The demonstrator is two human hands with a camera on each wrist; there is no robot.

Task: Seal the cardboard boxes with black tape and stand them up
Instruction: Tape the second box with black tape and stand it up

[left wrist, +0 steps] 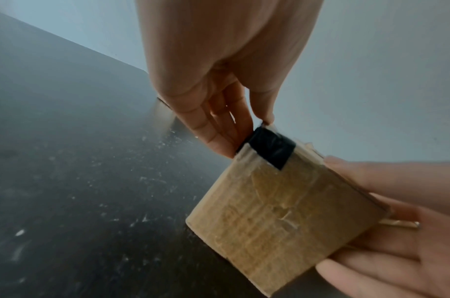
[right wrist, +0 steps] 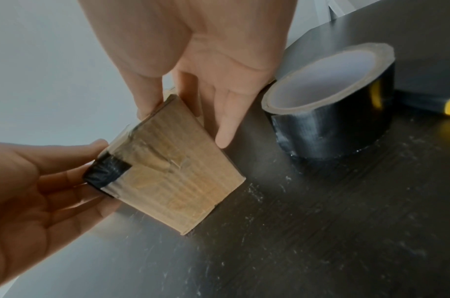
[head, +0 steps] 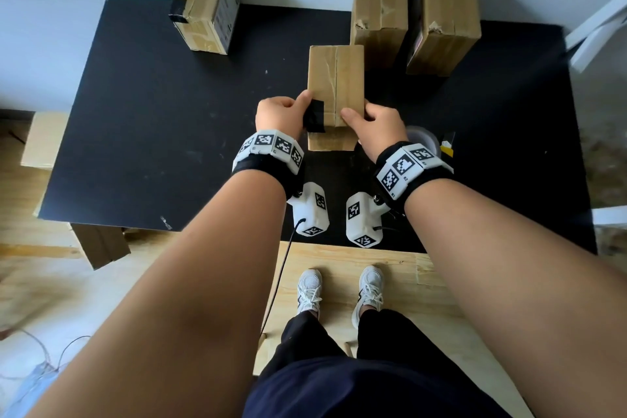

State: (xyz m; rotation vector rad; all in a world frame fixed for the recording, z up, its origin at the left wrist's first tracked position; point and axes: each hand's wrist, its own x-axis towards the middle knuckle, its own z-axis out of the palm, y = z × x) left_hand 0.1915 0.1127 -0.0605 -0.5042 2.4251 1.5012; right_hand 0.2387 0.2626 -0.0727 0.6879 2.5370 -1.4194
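— Pinching the near end of the cardboard box (head: 336, 92), is she? Which hand has the tape?
— The left hand (head: 280, 117). Its thumb lies on top and its fingers (left wrist: 219, 141) run down the side, pressing a black tape strip (head: 314, 117) folded over the box's near left edge. The right hand (head: 375, 122) grips the near right corner, thumb on top, fingers down the side.
— And the box itself?
— Lying on the black table (head: 169, 132), its long seam facing up, about mid-table.
— What's around it?
— The tape roll (right wrist: 331, 108) stands just right of the right hand. Two standing boxes (head: 380, 7) are at the far right, and a taped box (head: 207, 7) stands at the far left.
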